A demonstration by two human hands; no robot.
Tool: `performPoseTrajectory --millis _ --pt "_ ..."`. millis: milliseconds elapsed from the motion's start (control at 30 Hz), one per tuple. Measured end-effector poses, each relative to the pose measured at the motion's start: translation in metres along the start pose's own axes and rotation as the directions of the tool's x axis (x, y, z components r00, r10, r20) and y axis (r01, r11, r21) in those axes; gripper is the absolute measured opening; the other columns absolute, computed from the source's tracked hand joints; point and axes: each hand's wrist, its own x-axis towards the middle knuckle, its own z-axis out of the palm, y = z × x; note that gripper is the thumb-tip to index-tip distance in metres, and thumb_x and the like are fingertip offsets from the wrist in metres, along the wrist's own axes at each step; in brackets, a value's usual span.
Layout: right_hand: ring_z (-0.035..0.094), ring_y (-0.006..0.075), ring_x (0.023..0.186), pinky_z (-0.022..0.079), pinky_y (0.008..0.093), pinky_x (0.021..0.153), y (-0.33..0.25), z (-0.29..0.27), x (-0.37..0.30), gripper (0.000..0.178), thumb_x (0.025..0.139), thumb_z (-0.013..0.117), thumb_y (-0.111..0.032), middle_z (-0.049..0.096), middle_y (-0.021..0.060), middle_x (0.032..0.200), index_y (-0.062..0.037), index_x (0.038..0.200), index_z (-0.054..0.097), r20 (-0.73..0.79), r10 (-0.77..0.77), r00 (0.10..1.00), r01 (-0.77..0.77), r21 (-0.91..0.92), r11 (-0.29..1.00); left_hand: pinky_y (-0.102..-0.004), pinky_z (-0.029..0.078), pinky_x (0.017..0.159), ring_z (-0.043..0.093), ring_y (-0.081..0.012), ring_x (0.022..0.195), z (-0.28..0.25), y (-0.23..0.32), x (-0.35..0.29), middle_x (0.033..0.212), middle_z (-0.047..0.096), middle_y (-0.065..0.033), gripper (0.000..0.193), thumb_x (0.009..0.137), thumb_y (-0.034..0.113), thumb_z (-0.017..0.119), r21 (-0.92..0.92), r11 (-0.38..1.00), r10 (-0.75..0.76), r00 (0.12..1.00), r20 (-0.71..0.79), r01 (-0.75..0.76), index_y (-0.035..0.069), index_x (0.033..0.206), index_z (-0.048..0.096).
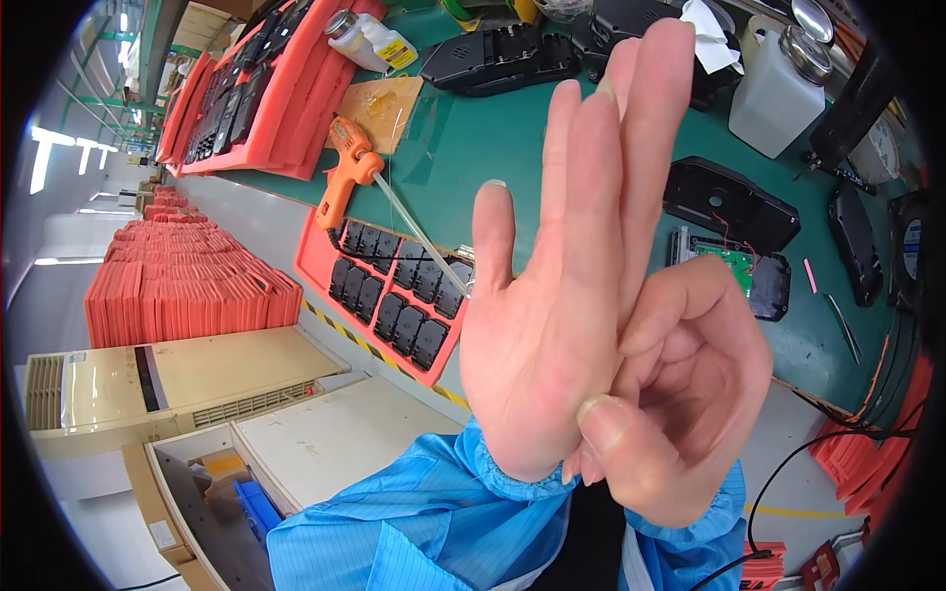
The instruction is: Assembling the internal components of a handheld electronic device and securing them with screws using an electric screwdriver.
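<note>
My left hand (552,305) is raised close in front of me over the bench, palm facing me, fingers stretched upward and thumb apart; nothing lies in it. At its outer edge, near the wrist, my right hand (714,394) is curled, thumb and fingertips pressed against the left hand. Both arms wear blue sleeves. Beyond the right hand, a green circuit board (737,264) with red wires sits by a black plastic housing (731,204). To the left of the left hand, an orange glue gun (347,169) points a clear glue stick toward me.
A pink foam tray (307,258) of black parts juts past the green bench (448,148). Tweezers (844,328) and a pink strip (810,276) lie at right, below a white pump bottle (777,103). Stacked pink foam trays (187,281) stand on the left.
</note>
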Motion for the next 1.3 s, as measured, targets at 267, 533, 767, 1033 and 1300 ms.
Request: performPoseTrajectory --millis 267,533,767,1033,1300 --pt "0.060 0.0146 0.050 0.051 0.0273 0.049 0.001 0.002 0.000 0.040 0.080 0.071 -0.010 0.060 0.0121 0.065 0.0051 0.104 0.042 -0.071 0.014 0.997 -0.009 0.072 0.997 -0.0439 0.022 0.129 0.010 -0.0232 0.158 0.003 0.005 0.005 0.172 0.008 -0.0031 0.074 0.100 0.058 0.040 -0.008 0.999 -0.051 0.998 -0.044 0.050 0.020 0.162 0.024" --pt "0.059 0.0106 0.051 0.047 0.0234 0.049 -0.004 0.002 0.005 0.042 0.079 0.075 -0.014 0.060 0.0085 0.066 0.0018 0.102 0.044 -0.067 0.019 0.998 -0.025 -0.091 0.996 -0.0497 0.020 0.129 0.005 -0.0266 0.158 0.010 -0.004 0.001 0.171 0.010 -0.0033 0.070 0.100 0.058 0.044 0.073 0.993 -0.083 0.994 -0.077 0.088 0.027 0.161 0.028" --pt "0.056 0.0077 0.051 0.044 0.0212 0.050 -0.002 0.003 0.000 0.039 0.078 0.074 -0.009 0.059 0.0064 0.067 0.0006 0.101 0.044 -0.081 -0.003 0.997 -0.002 -0.060 0.998 -0.0506 0.019 0.129 0.003 -0.0269 0.158 -0.007 0.016 0.003 0.171 0.014 -0.0007 0.065 0.102 0.055 0.043 0.152 0.988 0.003 0.999 0.054 -0.011 0.030 0.160 0.029" --pt "0.056 0.0074 0.052 0.045 0.0215 0.049 0.001 -0.005 0.001 0.036 0.078 0.069 -0.003 0.061 0.0082 0.072 0.0006 0.102 0.043 0.023 -0.015 1.000 0.017 -0.082 0.996 -0.0499 0.019 0.129 0.004 -0.0264 0.158 -0.003 0.031 0.006 0.171 0.014 -0.0014 0.064 0.101 0.050 0.045 0.138 0.953 -0.276 0.961 0.035 0.269 0.030 0.160 0.030" --pt "0.058 0.0081 0.053 0.048 0.0221 0.050 0.003 -0.006 0.002 0.037 0.077 0.069 -0.003 0.061 0.0090 0.074 0.0013 0.103 0.043 0.025 -0.018 1.000 0.020 -0.078 0.997 -0.0482 0.021 0.129 0.006 -0.0256 0.158 -0.003 0.017 0.004 0.171 0.012 -0.0038 0.063 0.101 0.046 0.046 0.091 0.994 -0.062 0.998 0.015 0.060 0.028 0.160 0.030"
